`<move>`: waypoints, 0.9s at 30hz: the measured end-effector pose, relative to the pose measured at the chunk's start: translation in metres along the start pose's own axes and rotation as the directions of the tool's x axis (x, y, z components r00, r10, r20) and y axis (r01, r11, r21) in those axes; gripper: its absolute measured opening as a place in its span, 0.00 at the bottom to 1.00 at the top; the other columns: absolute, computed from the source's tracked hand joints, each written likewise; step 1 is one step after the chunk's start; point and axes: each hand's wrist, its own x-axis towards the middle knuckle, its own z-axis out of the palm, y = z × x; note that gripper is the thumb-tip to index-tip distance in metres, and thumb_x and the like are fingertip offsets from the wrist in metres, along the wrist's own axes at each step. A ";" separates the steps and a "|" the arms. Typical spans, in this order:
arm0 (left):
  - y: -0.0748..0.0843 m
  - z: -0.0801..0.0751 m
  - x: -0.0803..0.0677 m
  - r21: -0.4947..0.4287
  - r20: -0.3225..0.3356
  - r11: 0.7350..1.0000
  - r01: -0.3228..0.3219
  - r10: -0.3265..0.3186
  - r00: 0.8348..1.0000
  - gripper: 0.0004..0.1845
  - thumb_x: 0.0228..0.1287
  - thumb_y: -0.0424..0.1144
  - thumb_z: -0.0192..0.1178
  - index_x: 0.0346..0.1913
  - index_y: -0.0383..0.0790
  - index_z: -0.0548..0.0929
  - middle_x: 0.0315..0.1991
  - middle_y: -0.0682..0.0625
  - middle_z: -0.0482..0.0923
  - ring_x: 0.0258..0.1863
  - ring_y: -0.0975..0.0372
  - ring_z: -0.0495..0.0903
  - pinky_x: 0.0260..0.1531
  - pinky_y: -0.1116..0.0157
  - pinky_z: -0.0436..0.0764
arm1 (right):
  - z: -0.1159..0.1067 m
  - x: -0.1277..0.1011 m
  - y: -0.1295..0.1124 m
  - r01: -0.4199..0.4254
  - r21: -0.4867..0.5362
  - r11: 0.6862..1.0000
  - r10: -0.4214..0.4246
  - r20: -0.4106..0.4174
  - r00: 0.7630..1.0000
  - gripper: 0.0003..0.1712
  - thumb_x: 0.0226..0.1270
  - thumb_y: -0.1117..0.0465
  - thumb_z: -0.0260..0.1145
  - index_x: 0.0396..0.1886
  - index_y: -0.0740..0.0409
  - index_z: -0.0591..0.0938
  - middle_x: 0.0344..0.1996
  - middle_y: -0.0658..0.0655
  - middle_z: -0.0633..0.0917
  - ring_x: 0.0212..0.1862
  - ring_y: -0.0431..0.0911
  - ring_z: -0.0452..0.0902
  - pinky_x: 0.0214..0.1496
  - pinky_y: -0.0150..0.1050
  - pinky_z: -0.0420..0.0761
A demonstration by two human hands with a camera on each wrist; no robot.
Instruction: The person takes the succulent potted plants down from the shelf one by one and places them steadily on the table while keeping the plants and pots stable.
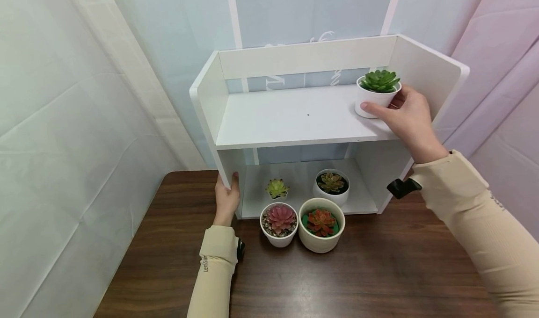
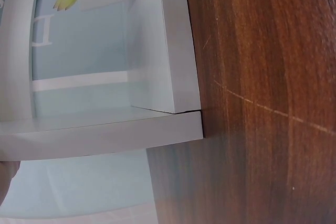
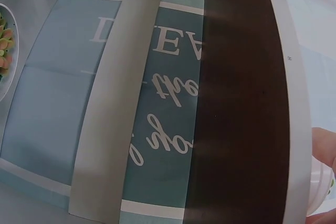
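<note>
White shelf unit (image 1: pixel 303 117): right hand (image 1: pixel 410 117) grips green succulent pot (image 1: pixel 376 96) on top shelf; left hand (image 1: pixel 226 201) clasps its lower left panel.

Left of my right hand (image 1: pixel 410 117) fingers the white wooden top shelf (image 1: pixel 294 117) lies bare. The shelf's right side panel (image 1: pixel 425 75) blocks just behind them, the low back rail (image 1: pixel 307 56) beyond.

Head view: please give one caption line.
Right hand holds a green succulent pot on the shelf; left hand steadies it.
</note>
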 end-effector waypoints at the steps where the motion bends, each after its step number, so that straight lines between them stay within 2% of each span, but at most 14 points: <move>1: 0.000 0.000 0.000 0.002 0.001 1.000 -0.002 0.002 1.000 0.22 0.72 0.28 0.45 0.66 0.24 0.62 0.61 0.27 0.67 0.62 0.36 0.66 0.61 0.40 0.65 | 0.000 0.000 0.000 0.001 -0.005 1.000 -0.001 -0.002 1.000 0.41 0.52 0.45 0.74 0.63 0.56 0.73 0.49 0.48 0.80 0.42 0.29 0.72 0.41 0.21 0.68; 7: 0.001 0.000 -0.001 0.011 0.000 1.000 -0.012 0.012 1.000 0.22 0.72 0.27 0.46 0.66 0.24 0.62 0.60 0.28 0.68 0.62 0.38 0.67 0.61 0.41 0.66 | -0.001 -0.002 0.001 0.015 -0.019 1.000 -0.016 -0.016 1.000 0.40 0.52 0.45 0.75 0.61 0.58 0.74 0.37 0.39 0.78 0.37 0.30 0.70 0.37 0.22 0.67; 15: 0.000 0.001 -0.001 0.019 0.000 0.999 -0.032 0.032 0.999 0.22 0.72 0.27 0.46 0.65 0.24 0.62 0.60 0.27 0.68 0.61 0.37 0.68 0.60 0.40 0.67 | 0.000 -0.001 0.001 -0.002 -0.003 1.000 0.002 -0.001 1.000 0.42 0.53 0.45 0.74 0.65 0.57 0.71 0.52 0.52 0.79 0.42 0.28 0.72 0.41 0.18 0.68; 23: -0.003 0.000 0.000 0.027 0.001 0.999 -0.026 0.026 1.000 0.22 0.72 0.27 0.46 0.66 0.24 0.63 0.60 0.28 0.69 0.61 0.38 0.68 0.60 0.41 0.67 | 0.000 -0.002 0.001 -0.018 -0.025 1.000 0.018 -0.001 1.000 0.44 0.53 0.43 0.73 0.66 0.57 0.70 0.56 0.55 0.78 0.44 0.29 0.72 0.42 0.19 0.68; 27: -0.005 -0.001 0.000 0.033 0.003 0.999 -0.037 0.037 0.999 0.21 0.72 0.27 0.46 0.66 0.25 0.63 0.60 0.28 0.69 0.61 0.39 0.69 0.60 0.41 0.68 | 0.000 -0.003 0.001 -0.026 0.000 1.000 0.026 0.003 1.000 0.44 0.53 0.44 0.74 0.67 0.56 0.70 0.57 0.56 0.78 0.46 0.30 0.73 0.43 0.18 0.69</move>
